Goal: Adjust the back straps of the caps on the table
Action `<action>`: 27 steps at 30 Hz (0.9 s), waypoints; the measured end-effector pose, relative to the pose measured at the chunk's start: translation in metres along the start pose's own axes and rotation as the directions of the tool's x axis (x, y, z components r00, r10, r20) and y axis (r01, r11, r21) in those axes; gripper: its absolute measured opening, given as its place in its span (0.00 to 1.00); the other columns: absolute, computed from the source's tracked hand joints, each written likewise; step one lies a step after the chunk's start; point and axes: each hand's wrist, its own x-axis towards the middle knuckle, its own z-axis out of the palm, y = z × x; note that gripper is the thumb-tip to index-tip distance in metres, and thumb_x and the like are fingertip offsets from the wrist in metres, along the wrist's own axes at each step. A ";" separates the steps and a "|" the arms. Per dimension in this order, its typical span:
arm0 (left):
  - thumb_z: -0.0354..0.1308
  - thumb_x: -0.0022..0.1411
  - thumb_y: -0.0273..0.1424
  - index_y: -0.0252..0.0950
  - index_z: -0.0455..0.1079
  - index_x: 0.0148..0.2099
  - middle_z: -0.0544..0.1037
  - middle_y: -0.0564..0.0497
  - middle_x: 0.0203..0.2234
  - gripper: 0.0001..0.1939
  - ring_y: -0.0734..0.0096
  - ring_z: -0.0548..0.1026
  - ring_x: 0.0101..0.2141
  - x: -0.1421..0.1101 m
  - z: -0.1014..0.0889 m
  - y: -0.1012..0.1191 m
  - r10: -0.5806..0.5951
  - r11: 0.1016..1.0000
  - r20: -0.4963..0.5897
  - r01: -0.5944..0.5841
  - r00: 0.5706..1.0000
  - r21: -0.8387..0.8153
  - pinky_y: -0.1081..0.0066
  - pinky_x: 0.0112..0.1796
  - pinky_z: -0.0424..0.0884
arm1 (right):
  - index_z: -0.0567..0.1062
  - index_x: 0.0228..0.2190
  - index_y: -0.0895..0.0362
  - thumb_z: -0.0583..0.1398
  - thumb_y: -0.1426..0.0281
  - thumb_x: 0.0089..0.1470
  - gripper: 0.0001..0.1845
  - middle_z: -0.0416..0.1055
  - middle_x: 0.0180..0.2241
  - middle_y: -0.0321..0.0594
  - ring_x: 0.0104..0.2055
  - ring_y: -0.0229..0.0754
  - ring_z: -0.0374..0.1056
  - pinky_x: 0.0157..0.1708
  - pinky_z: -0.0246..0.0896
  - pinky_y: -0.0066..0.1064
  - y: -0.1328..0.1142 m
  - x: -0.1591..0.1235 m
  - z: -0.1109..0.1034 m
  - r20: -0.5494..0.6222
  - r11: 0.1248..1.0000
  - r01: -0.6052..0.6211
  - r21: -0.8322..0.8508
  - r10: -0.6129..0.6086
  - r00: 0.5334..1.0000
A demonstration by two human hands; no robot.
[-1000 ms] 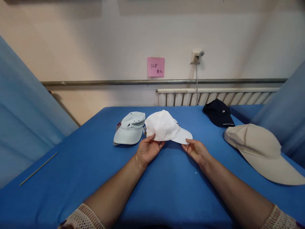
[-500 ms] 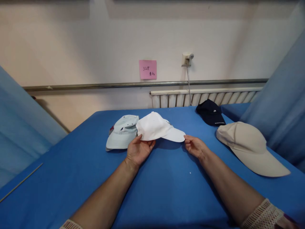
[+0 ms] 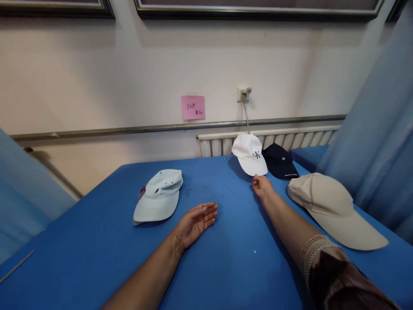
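My right hand (image 3: 262, 187) pinches the brim tip of a white baseball cap (image 3: 248, 148) with dark letters on its front. The cap is at the far side of the blue surface, its left part beside a navy cap (image 3: 280, 161) that it partly overlaps in view. My left hand (image 3: 196, 224) is open, palm turned inward, fingers stretched out and holding nothing. To its left lies a pale blue cap (image 3: 161, 193) with its brim toward me. A beige long-brimmed cap (image 3: 332, 202) rests right of my right forearm.
The blue-covered table (image 3: 222, 267) runs back to a radiator (image 3: 219, 145) and a metal rail (image 3: 129, 130). A pink note (image 3: 192, 107) and a plugged socket (image 3: 243, 94) are on the wall. Blue curtains (image 3: 371, 120) hang at both sides; a thin stick (image 3: 17, 266) lies at left.
The white cap has moved right and back, from beside the pale blue cap to beside the navy one, turning its front toward me. My left hand has let go. The view has tilted up.
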 end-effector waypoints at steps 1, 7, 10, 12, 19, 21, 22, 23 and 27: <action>0.60 0.59 0.24 0.30 0.75 0.46 0.78 0.38 0.47 0.12 0.62 0.79 0.41 0.000 -0.001 0.000 -0.004 1.000 0.005 0.003 1.000 0.006 0.67 0.43 0.72 | 0.68 0.30 0.58 0.62 0.75 0.56 0.06 0.68 0.25 0.29 0.22 0.28 0.64 0.20 0.61 0.17 0.000 0.006 0.001 -0.023 1.000 -0.009 -0.009 0.008 1.000; 0.61 0.59 0.24 0.31 0.76 0.46 0.78 0.38 0.47 0.12 0.62 0.79 0.42 0.005 -0.003 0.001 -0.032 0.999 0.004 0.032 0.999 0.034 0.67 0.44 0.72 | 0.70 0.50 0.58 0.59 0.64 0.61 0.18 0.69 0.49 0.45 0.45 0.44 0.70 0.42 0.70 0.41 0.009 0.028 0.004 -0.089 0.994 -0.093 -0.052 0.088 0.992; 0.61 0.59 0.24 0.30 0.75 0.46 0.78 0.38 0.47 0.12 0.63 0.79 0.41 0.006 -0.004 0.001 -0.035 0.998 -0.006 0.035 0.999 0.043 0.67 0.43 0.73 | 0.69 0.50 0.58 0.59 0.64 0.60 0.19 0.69 0.50 0.45 0.46 0.45 0.70 0.44 0.69 0.43 0.013 0.031 0.003 -0.091 0.991 -0.113 -0.068 0.107 0.990; 0.61 0.59 0.24 0.31 0.76 0.46 0.78 0.38 0.46 0.11 0.63 0.79 0.41 0.006 -0.004 0.000 -0.033 0.998 -0.016 0.034 0.999 0.053 0.68 0.42 0.73 | 0.69 0.51 0.58 0.59 0.64 0.60 0.19 0.69 0.50 0.45 0.46 0.45 0.70 0.44 0.69 0.43 0.014 0.031 0.003 -0.091 0.990 -0.117 -0.080 0.110 0.990; 0.63 0.58 0.24 0.31 0.76 0.45 0.79 0.40 0.45 0.11 0.65 0.79 0.40 0.004 0.002 0.001 -0.027 0.995 -0.041 0.031 0.999 0.092 0.69 0.42 0.73 | 0.70 0.49 0.59 0.59 0.64 0.61 0.17 0.70 0.47 0.44 0.43 0.43 0.71 0.40 0.71 0.39 0.014 0.023 0.003 -0.093 0.986 -0.079 -0.148 0.065 0.994; 0.63 0.58 0.24 0.31 0.76 0.44 0.79 0.40 0.45 0.11 0.65 0.79 0.40 0.004 0.002 -0.001 -0.021 0.995 -0.049 0.026 0.999 0.100 0.69 0.42 0.73 | 0.70 0.46 0.61 0.59 0.67 0.61 0.14 0.72 0.42 0.43 0.38 0.40 0.72 0.35 0.72 0.34 0.015 0.019 0.003 -0.100 0.983 -0.054 -0.177 0.037 0.994; 0.64 0.57 0.24 0.31 0.75 0.44 0.79 0.39 0.45 0.11 0.66 0.79 0.40 0.004 0.002 -0.002 -0.020 0.994 -0.052 0.025 0.998 0.103 0.70 0.41 0.73 | 0.70 0.45 0.62 0.59 0.70 0.60 0.12 0.73 0.38 0.42 0.36 0.40 0.73 0.32 0.72 0.32 0.016 0.016 0.003 -0.106 0.981 -0.040 -0.192 0.019 0.994; 0.64 0.57 0.24 0.31 0.75 0.44 0.79 0.39 0.44 0.11 0.66 0.79 0.39 0.005 0.002 -0.003 -0.019 0.994 -0.055 0.024 0.998 0.103 0.70 0.41 0.73 | 0.70 0.43 0.63 0.59 0.73 0.59 0.10 0.73 0.34 0.42 0.34 0.39 0.73 0.30 0.71 0.29 0.017 0.014 0.002 -0.113 0.978 -0.023 -0.209 -0.001 0.994; 0.65 0.56 0.24 0.30 0.74 0.43 0.79 0.40 0.43 0.11 0.67 0.79 0.38 0.005 0.000 -0.007 -0.018 0.995 -0.052 0.023 0.999 0.097 0.71 0.40 0.73 | 0.69 0.39 0.61 0.58 0.79 0.53 0.10 0.71 0.25 0.37 0.28 0.38 0.73 0.24 0.68 0.24 0.024 0.000 -0.004 -0.123 0.959 0.065 -0.277 -0.102 0.987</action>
